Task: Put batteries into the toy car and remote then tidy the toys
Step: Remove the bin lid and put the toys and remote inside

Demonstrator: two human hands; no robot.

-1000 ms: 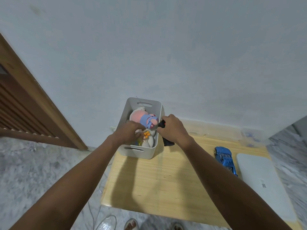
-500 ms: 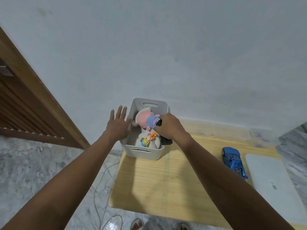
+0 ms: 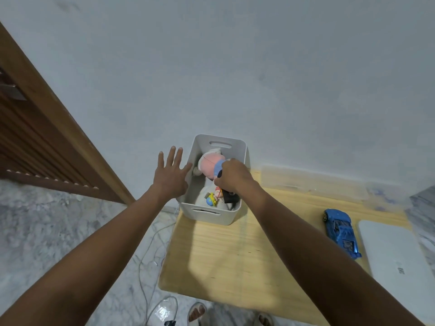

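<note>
Head view, item by item.

Bin (image 3: pixel 213 214): white, handled, at far left corner of wooden table (image 3: pixel 226 255), close to the left edge. Holds a pink plush toy (image 3: pixel 210 162), small coloured figures (image 3: pixel 213 198), pale stuffed item beneath.

Right hand (image 3: pixel 231 176): inside the bin, fingers curled around a black remote (image 3: pixel 228 196), lower end of which pokes down along the right wall. Grip clenched on it, not yet released.

Left hand (image 3: pixel 170 176): fingers spread and straight, holding nothing, thumb at or just beside the bin's left wall; contact cannot be confirmed.

Blue toy car (image 3: pixel 341 231): on the table, far to the right, well apart from the bin, beside a white flat device (image 3: pixel 395 267). Not yet tidied.

Clear plastic box (image 3: pixel 315 182): against the wall, behind the table.

Cables (image 3: pixel 150 252): loose on the marble floor, left of the table.

Risks, as judged:
- Remote wedged upright against plush toy; likely to tip or ride above the rim if let go unseated.
- Bin near table edge; downward push with no firm bracing from left could slide it off the corner.
- Small figures liable to be knocked or buried.
- Car left out if overlooked.
</note>
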